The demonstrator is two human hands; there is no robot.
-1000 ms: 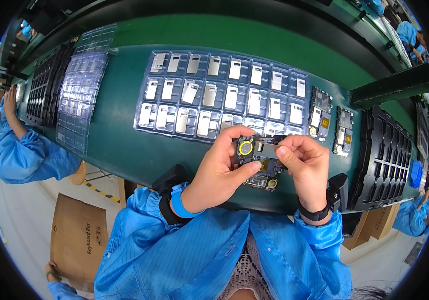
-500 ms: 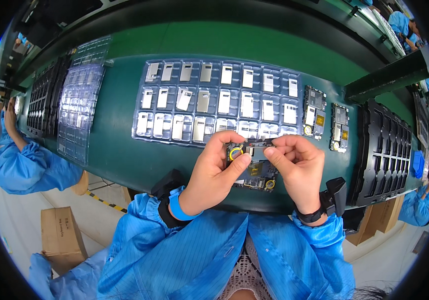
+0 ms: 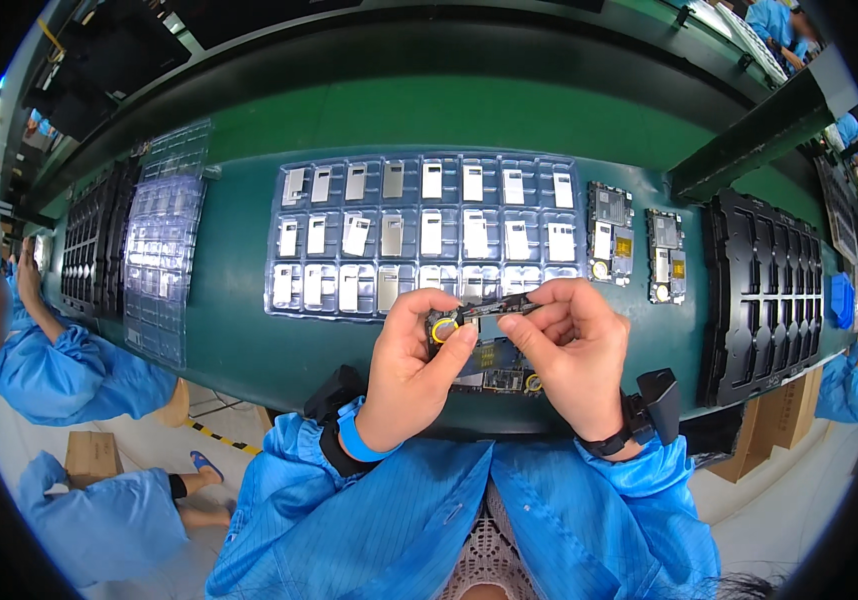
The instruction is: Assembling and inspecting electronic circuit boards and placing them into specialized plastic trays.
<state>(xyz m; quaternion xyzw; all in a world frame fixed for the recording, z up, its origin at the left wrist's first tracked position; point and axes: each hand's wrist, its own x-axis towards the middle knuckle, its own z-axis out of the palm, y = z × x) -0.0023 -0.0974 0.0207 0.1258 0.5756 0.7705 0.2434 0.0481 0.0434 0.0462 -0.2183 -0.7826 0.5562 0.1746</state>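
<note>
A small dark circuit board (image 3: 494,308) with a yellow-ringed round part is raised above the near side of the table. My left hand (image 3: 411,352) is closed on its left end, the thumb pressed near the round part. My right hand (image 3: 577,345) pinches the board's right end between thumb and fingers. Seen nearly edge-on, the board slants up to the right. Fingers cover parts of it. Under my hands a second circuit board (image 3: 499,378) lies on the table. Just beyond, a clear compartment tray (image 3: 274,245) holds several silvery rectangular metal plates (image 3: 474,183).
Two more circuit boards (image 3: 611,235) lie right of the clear tray. Farther right stands a stack of black trays (image 3: 764,290). More clear trays (image 3: 164,240) and black trays (image 3: 89,245) are at the left. A co-worker in blue (image 3: 69,365) sits at the left.
My view has shifted, so the table and trays appear lower. Both hands keep hold of the raised board, which now slopes more. More of a person's legs shows at the lower left.
</note>
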